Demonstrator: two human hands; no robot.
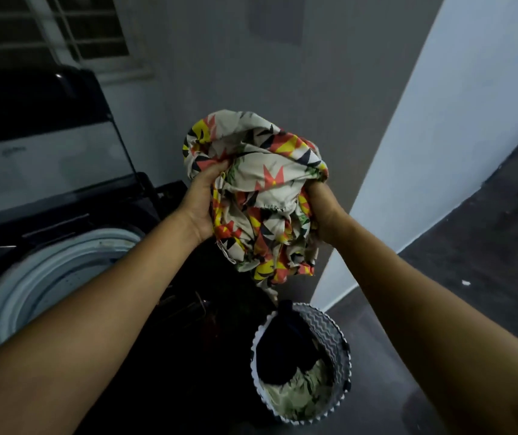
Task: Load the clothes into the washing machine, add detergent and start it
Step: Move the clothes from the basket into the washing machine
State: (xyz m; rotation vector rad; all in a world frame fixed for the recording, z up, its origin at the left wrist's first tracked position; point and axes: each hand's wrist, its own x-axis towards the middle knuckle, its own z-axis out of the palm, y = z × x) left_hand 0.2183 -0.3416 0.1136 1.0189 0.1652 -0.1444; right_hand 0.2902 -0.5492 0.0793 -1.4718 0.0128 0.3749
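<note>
A bunched cream garment with red, yellow and black triangles [261, 196] hangs in the air in front of me. My left hand [201, 199] grips its left side and my right hand [323, 208] grips its right side, fingers buried in the cloth. Below it on the floor stands a round zigzag-patterned laundry basket [334, 334] holding a dark garment [286, 346] and a pale leafy-print one [298, 394]. At the left is a dark top-loading washing machine [163, 356] with its white drum opening [32, 277] showing and its lid [41, 146] raised.
A grey wall and a white pillar [439, 136] stand behind the garment. A barred window [72, 29] is at the top left. Dark floor [486, 246] stretches to the right of the pillar and basket.
</note>
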